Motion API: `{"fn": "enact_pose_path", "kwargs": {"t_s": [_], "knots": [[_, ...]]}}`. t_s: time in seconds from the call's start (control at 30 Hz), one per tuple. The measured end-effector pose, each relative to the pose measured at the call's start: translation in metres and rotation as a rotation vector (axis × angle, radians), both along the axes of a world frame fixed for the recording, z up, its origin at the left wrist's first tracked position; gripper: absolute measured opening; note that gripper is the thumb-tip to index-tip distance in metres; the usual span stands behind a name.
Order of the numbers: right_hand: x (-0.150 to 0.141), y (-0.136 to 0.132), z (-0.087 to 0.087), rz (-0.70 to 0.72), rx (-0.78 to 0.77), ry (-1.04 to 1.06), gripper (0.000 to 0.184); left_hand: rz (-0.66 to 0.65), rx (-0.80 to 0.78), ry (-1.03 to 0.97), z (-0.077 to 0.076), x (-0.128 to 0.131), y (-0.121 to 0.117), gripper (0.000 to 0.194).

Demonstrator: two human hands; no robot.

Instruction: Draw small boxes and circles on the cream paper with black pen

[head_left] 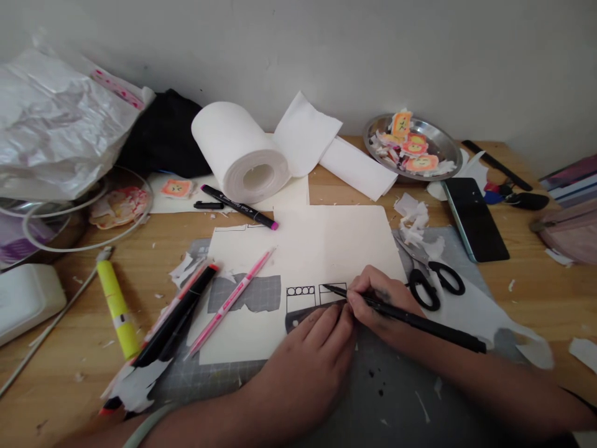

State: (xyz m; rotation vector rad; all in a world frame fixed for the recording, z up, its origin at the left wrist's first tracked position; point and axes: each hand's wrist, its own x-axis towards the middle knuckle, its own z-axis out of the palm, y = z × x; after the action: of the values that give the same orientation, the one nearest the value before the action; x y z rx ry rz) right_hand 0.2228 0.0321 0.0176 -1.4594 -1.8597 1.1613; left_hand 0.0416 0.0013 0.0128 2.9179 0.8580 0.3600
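Right hand [385, 297] closed on black pen [420, 320], nib at the sheet [345, 242].
Grip sits near the nib, likely for fine line control. Left hand [308, 354] covers a dark strip [293, 320] on the sheet, apparently steadying both; whether it grips is hidden. Scissors [437, 266] lie right of the sheet, within reach. Lettering on the purple-capped marker [240, 208], at the sheet's far left edge, is unreadable.

Your uncapped black pen [420, 320] slants in your right hand [385, 302], its tip at the top of the right-hand of two black-outlined boxes. These are drawn on the flat cream paper [345, 242] before you; the left box has a row of four circles. Your left hand [314, 354] covers part of a dark strip [295, 318] lying over the sheet.
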Motion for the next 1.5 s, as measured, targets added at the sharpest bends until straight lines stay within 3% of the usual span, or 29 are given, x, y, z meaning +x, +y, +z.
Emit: {"fn": "enact_pose_path", "kwargs": {"t_s": [0.4, 1.0, 1.5], "knots": [[0.0025, 0.0023, -0.0044, 0.087, -0.006, 0.026, 0.017, -0.01, -0.002, 0.004, 0.0004, 0.0001, 0.0006, 0.039], [-0.003, -0.0007, 0.0052, -0.017, -0.023, 0.052, 0.018, 0.0, 0.015, 0.008, -0.0004, 0.0003, 0.0001, 0.039], [-0.0014, 0.0, -0.0006, -0.007, -0.008, 0.051, 0.018, 0.01, 0.011, -0.024, -0.0024, 0.0012, -0.0012, 0.039]]}}
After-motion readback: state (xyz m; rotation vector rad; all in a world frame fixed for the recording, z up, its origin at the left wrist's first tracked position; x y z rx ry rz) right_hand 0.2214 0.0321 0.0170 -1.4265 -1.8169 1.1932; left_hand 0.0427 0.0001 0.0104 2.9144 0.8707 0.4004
